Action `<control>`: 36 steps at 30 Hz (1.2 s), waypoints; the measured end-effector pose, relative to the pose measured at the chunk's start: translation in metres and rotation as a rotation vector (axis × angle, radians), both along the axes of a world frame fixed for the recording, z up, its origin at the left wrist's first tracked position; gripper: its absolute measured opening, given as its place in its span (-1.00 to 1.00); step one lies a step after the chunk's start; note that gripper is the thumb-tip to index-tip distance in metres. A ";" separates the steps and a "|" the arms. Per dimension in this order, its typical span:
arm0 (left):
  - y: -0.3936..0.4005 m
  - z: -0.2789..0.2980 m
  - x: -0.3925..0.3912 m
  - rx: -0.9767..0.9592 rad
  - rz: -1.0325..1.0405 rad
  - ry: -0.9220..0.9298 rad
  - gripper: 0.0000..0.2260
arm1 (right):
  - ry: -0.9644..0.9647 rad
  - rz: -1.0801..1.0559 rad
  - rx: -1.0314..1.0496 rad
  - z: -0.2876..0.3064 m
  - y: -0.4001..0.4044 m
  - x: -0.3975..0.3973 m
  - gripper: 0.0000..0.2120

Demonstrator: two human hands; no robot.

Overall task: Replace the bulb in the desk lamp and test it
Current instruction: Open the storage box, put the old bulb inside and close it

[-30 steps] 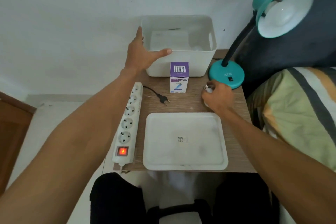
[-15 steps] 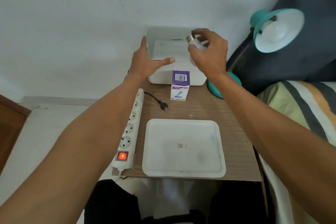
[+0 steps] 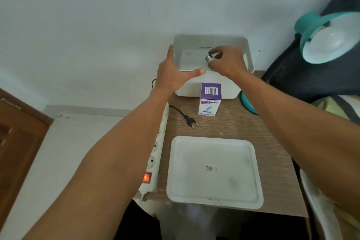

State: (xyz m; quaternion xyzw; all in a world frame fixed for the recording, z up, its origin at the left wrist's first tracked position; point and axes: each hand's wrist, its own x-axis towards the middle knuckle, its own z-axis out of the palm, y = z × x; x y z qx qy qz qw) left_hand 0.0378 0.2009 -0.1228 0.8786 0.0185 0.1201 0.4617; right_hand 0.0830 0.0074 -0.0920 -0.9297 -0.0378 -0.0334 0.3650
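Note:
My right hand holds a light bulb inside the white bin at the back of the table; only the bulb's metal screw base shows between the fingers. My left hand grips the bin's front left corner, thumb along the front rim. The teal desk lamp's shade hangs at the upper right with a white bulb in it. Its base peeks out behind my right forearm. The purple and white bulb box stands in front of the bin. The lamp's black plug lies unplugged on the table.
A white power strip with a lit red switch runs along the table's left edge. A flat white tray lies at the table's front. A dark cushion and a striped pillow are to the right, a wooden door to the left.
My right hand picked the bulb up from beside the lamp base, carried it over the bin and has now lowered it inside. My left hand stayed on the bin's corner.

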 end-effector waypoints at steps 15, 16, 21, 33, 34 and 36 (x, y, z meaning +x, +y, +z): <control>0.002 0.006 -0.002 0.019 -0.048 0.056 0.06 | 0.023 0.007 -0.059 0.017 -0.007 -0.004 -0.50; 0.004 0.008 -0.002 0.023 -0.064 0.066 0.05 | -0.004 0.000 -0.042 0.024 -0.010 -0.009 -0.50; 0.005 0.020 -0.031 0.046 -0.083 -0.018 -0.01 | -0.150 -0.069 0.073 0.051 -0.030 -0.044 -0.53; -0.030 -0.052 -0.227 -0.020 0.019 0.221 -0.03 | 0.013 -0.280 0.095 -0.038 -0.055 -0.227 -0.50; -0.033 -0.059 -0.241 -0.010 0.011 0.256 -0.07 | 0.062 -0.280 0.083 -0.051 -0.059 -0.246 -0.49; -0.037 -0.069 -0.264 0.016 0.002 0.290 -0.11 | 0.155 -0.290 0.068 -0.075 -0.068 -0.277 -0.46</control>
